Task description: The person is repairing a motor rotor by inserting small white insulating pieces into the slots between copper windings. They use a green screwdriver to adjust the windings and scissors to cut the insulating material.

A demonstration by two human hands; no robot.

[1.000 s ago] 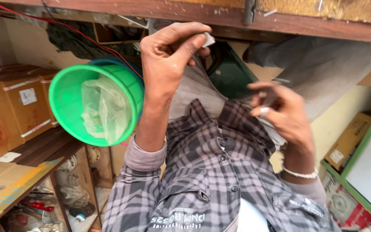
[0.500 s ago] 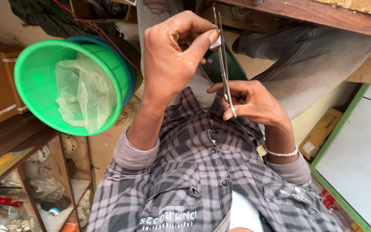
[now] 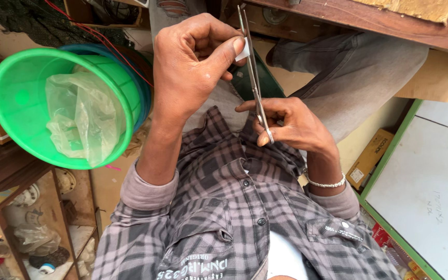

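Two hands met over the lap, each gripping something. The left hand (image 3: pixel 195 67) pinched a small white piece (image 3: pixel 242 50) between thumb and forefinger, its other fingers curled in; only a corner of the piece showed past the thumb tip, flat and pale, too small to tell what it was made of. Touching that piece ran a pair of slim metal tweezers (image 3: pixel 255 83), silvery, long and narrow, with their tips up near the wooden shelf edge (image 3: pixel 369 23) and their rounded end down in the right hand (image 3: pixel 291 124). That hand held the tweezers closed between thumb and fingers, and a thin bracelet (image 3: pixel 326 183) circled its wrist. Below both hands lay the plaid shirt (image 3: pixel 224 207), with grey trousers (image 3: pixel 348 78) beyond. Well to the left hung a green plastic bowl (image 3: pixel 16 103) holding a crumpled clear bag (image 3: pixel 81 116). A white board with a green edge (image 3: pixel 431 181) lay at the right, a small cardboard box (image 3: pixel 370 158) beside it.
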